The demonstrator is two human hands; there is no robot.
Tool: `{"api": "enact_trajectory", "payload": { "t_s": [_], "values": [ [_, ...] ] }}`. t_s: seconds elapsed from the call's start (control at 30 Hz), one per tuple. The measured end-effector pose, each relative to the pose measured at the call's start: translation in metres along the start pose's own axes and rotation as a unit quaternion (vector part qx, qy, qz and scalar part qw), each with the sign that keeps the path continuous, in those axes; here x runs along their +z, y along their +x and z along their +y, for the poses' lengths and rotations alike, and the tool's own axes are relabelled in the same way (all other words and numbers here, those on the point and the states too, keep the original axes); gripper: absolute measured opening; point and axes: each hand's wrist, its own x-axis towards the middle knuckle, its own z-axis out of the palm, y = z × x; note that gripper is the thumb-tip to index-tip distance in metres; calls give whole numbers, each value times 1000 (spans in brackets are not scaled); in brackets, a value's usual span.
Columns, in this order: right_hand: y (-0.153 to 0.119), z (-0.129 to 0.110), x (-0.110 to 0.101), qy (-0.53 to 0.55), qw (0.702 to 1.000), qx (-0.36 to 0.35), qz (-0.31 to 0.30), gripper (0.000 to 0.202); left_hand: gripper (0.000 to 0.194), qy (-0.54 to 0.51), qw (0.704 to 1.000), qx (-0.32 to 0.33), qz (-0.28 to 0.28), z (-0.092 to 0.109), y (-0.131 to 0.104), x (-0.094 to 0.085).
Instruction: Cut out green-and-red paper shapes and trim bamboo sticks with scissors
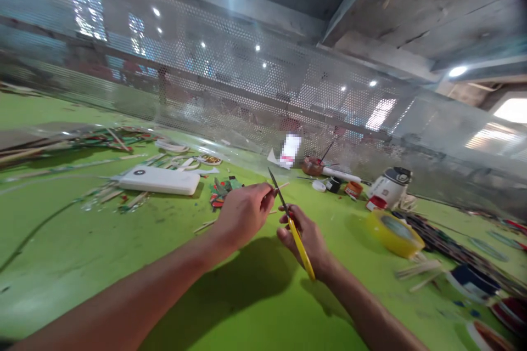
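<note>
My left hand (247,208) is closed in a pinch, held above the green table. From its fingertips a thin wooden stick (285,184) pokes out to the right. My right hand (305,233) grips a yellow-handled knife (297,238) with a slim, dark, pointed blade. The blade points up and away and passes close by the left fingertips; whether it touches the stick I cannot tell. Just beyond my left wrist lies a small heap of green and red painted pieces (222,191).
A white power bank (160,180) with a cable lies left, near painted sticks (102,140). To the right are yellow tape (395,233), paint jars (353,190), a white container (389,186) and wooden sticks (420,271). A perforated screen (247,93) stands behind the table (102,252).
</note>
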Motion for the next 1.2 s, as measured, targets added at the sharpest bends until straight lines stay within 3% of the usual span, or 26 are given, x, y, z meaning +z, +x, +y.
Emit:
{"api": "enact_trajectory", "payload": {
  "t_s": [0.3, 0.57, 0.83, 1.07, 1.2],
  "values": [
    [-2, -7, -3, -73, 996, 8, 42, 37, 22, -59, 998, 14, 2, 3, -1, 3],
    [-2, -5, -1, -119, 991, -4, 60, 26, 25, 12, 999, 37, -9, 6, -5, 10],
    [-6, -8, 1, -130, 985, -34, 109, 11, 23, 30, 993, 108, 44, 10, -8, 12],
    [-5, 5, 9, -142, 983, 20, 111, 17, 19, 102, 981, 146, 81, 13, -10, 10],
    [-9, -6, 5, -146, 983, -16, 107, 14, 19, 107, 977, 169, 72, 12, -10, 9]
  ]
}}
